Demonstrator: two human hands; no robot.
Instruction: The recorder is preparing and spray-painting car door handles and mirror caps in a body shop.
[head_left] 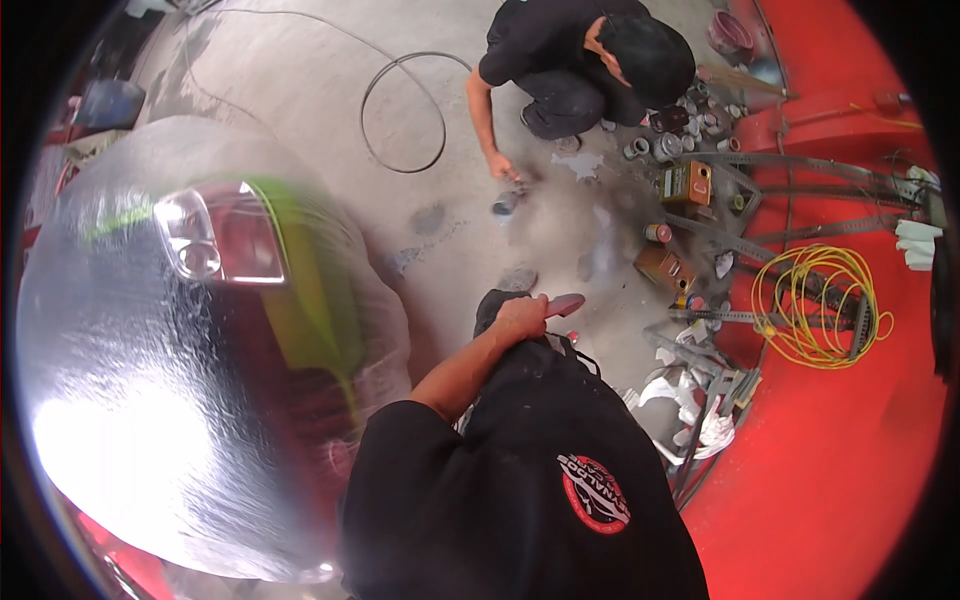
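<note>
My left hand (522, 318) is closed on a flat, dark reddish pad (566, 304), held in front of my body above the concrete floor. My left forearm crosses over my dark clothing. My right hand is out of sight. Beside me on the left is a car body (320, 300), green in part, under wrinkled clear plastic sheeting (140, 360), with a light unit (220, 232) showing.
A crouching co-worker (560, 50) reaches a hand (500, 165) toward a small grey object (504, 204). A hose (443, 130) loops on the concrete floor (300, 80). At right are cans (668, 147), metal frames (780, 312), rags (680, 400), a yellow cord coil (820, 262) and red surfaces (820, 450).
</note>
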